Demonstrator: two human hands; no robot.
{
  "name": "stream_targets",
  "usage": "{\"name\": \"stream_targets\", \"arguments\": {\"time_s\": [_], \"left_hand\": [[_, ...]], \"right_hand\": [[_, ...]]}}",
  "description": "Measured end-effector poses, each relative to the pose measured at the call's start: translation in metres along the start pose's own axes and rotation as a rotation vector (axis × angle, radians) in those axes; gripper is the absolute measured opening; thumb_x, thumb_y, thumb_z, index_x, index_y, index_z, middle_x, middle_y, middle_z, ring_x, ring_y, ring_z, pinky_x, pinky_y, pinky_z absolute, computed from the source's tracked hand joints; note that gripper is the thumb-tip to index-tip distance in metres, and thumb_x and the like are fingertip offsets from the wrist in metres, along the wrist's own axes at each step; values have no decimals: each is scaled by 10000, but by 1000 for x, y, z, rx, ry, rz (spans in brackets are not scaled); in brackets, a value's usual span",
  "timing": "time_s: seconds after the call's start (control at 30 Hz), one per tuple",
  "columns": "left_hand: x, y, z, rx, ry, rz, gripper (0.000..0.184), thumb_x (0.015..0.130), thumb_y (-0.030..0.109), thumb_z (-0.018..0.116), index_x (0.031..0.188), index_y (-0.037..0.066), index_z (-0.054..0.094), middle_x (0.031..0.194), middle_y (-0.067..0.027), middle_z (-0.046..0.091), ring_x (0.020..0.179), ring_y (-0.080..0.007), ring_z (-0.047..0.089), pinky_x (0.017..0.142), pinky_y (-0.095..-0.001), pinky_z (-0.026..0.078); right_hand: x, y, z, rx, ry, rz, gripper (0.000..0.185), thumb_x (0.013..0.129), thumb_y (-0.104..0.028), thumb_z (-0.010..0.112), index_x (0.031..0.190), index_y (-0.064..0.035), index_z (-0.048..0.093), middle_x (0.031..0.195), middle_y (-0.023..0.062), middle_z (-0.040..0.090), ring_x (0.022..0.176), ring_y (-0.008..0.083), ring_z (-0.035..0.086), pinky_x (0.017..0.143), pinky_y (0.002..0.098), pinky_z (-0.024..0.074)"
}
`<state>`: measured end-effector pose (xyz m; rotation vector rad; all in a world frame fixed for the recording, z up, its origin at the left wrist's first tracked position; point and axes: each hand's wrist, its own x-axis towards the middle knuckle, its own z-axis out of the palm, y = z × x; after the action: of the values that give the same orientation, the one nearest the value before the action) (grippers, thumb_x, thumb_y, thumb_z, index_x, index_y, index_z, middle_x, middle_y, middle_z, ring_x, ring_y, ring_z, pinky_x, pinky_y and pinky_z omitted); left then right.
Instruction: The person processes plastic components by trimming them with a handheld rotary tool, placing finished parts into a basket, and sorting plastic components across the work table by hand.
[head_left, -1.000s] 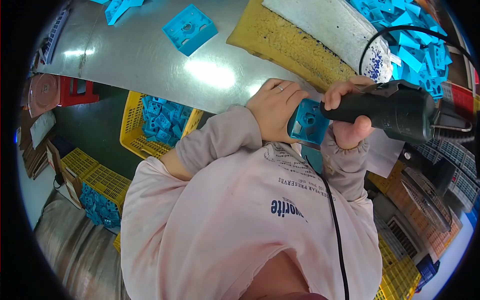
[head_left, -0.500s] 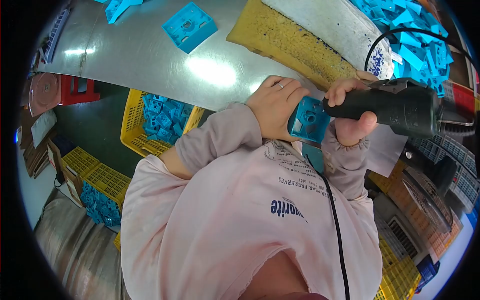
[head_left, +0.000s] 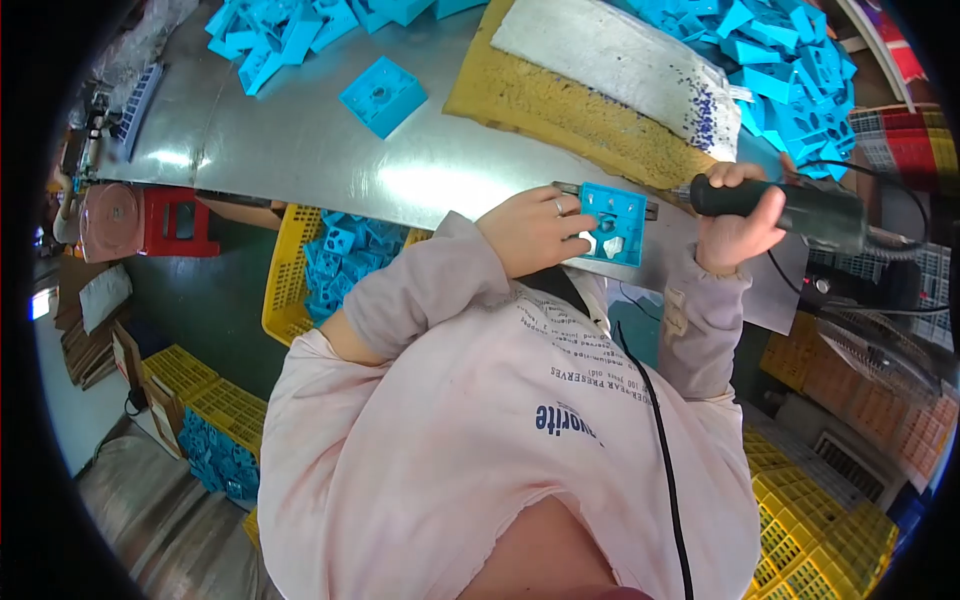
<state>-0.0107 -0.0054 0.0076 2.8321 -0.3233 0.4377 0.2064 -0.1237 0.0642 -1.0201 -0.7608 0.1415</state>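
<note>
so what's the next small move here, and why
Probably bring the black tool up to the blue box: the right hand holds it apart, front end towards the box, while the left hand touches the opposite side.

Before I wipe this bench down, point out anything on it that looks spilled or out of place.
Small dark-blue specks lie scattered over one end of the white pad; they look spilled, though they could be kept there on purpose. One blue box sits alone on the metal bench, apart from the blue heaps.
</note>
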Motion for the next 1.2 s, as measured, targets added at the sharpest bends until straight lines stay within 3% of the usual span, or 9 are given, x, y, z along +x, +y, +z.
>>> {"name": "stream_targets", "arguments": {"time_s": [0.07, 0.17, 0.27, 0.3, 0.4, 0.63, 0.83, 0.93, 1.2], "left_hand": [[3, 0, -4, 41, -24, 42, 206, 785, 201, 644, 979, 134, 626, 1134, -9, 596, 1071, -223, 566, 900, -343, 469], [8, -6, -25, -141, 121, 17, 172, 826, 158, 637, 994, 118, 633, 1071, -43, 611, 1021, -230, 589, 869, -336, 482], [12, -5, -49, -748, 353, -234, 129, 906, 108, 584, 1022, 90, 638, 1016, -51, 620, 1002, -199, 596, 856, -316, 480], [12, -2, -61, -963, 423, -350, 169, 973, 97, 511, 1100, 65, 618, 972, -41, 615, 967, -154, 592, 824, -304, 478], [11, -14, -78, -1825, 821, -486, 178, 978, 117, 542, 1136, 53, 591, 951, -34, 613, 797, -97, 549, 762, -301, 482], [-19, -37, -99, -2652, 887, -289, 145, 1019, 212, 490, 1064, 85, 541, 799, 12, 585, 729, -101, 579, 758, -301, 552], [-26, -31, -103, -2730, 962, -158, 198, 1023, 163, 460, 1142, 28, 542, 817, -14, 595, 682, -85, 569, 784, -302, 565], [-26, -28, -111, -2706, 963, -207, 191, 1044, 234, 415, 1072, 81, 525, 756, 10, 588, 725, -132, 617, 812, -350, 569], [-23, -22, -123, -2772, 911, -91, 207, 1044, 237, 411, 1065, 75, 539, 752, 3, 604, 736, -145, 634, 808, -357, 567]], "right_hand": [[5, 7, -5, -52, 14, -92, 392, 967, -140, 505, 1294, 41, 388, 740, 150, 589, 645, 233, 561, 638, 382, 488], [12, 17, -11, -186, 76, -97, 320, 917, -34, 543, 1196, 92, 449, 734, 126, 618, 684, 200, 596, 703, 354, 501], [20, 16, -7, -281, 79, -98, 228, 880, 0, 574, 1089, 77, 522, 753, 102, 644, 698, 166, 605, 768, 317, 487], [24, 16, -8, -266, 52, -112, 202, 863, 32, 605, 1050, 49, 530, 789, 93, 649, 711, 139, 620, 708, 276, 484], [28, 12, -5, -227, -16, -31, 256, 860, 27, 608, 1095, 58, 512, 787, 91, 647, 721, 139, 627, 711, 269, 484], [26, 6, 1, 7, -32, 127, 221, 906, -55, 579, 1063, 90, 522, 690, 94, 573, 595, 172, 564, 582, 286, 468], [15, 21, -6, 48, -57, -4, 311, 946, -152, 535, 1129, 95, 486, 728, 117, 560, 607, 180, 556, 564, 307, 487], [14, 26, -7, 60, -47, -68, 327, 952, -172, 528, 1132, 97, 486, 743, 122, 562, 606, 179, 558, 556, 311, 490], [18, 20, -7, -25, -3, -5, 317, 958, -204, 522, 1110, 74, 501, 691, 95, 565, 595, 169, 552, 540, 289, 459]]}}
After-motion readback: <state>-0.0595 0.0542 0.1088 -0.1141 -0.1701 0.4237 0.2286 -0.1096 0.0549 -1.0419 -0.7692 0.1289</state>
